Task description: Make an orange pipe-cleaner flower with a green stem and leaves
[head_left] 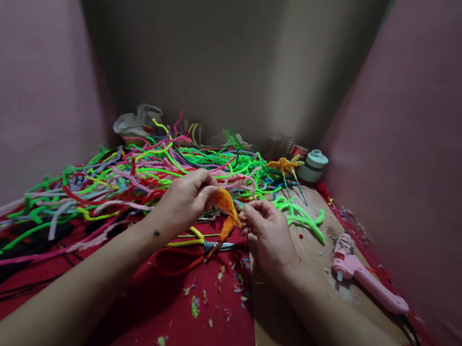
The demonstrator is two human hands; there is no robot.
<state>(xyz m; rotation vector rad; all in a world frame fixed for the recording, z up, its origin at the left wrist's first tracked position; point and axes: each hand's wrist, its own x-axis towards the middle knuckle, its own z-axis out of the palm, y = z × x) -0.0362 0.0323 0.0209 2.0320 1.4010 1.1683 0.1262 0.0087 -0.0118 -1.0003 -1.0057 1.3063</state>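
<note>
My left hand (190,196) is closed on one end of an orange fuzzy piece (226,202), which bends down to the right and has an orange tail hanging below. My right hand (264,225) is closed in a pinch at the right side of the same piece, by its tip. Under the hands lie scissors (194,242) with yellow and red handles, their blades partly behind the hanging orange tail. Behind both hands spreads a large heap of colourful pipe cleaners (154,161), mostly green, pink, red and yellow.
At right, a pink glue gun (371,286) lies on brown cardboard (278,321). Bent green pipe cleaners (305,218) rest behind my right hand. Farther back are orange flowers (285,164), a pale-lidded jar (314,166) and a plastic bag (137,121). Small scraps dot the red cloth (187,341).
</note>
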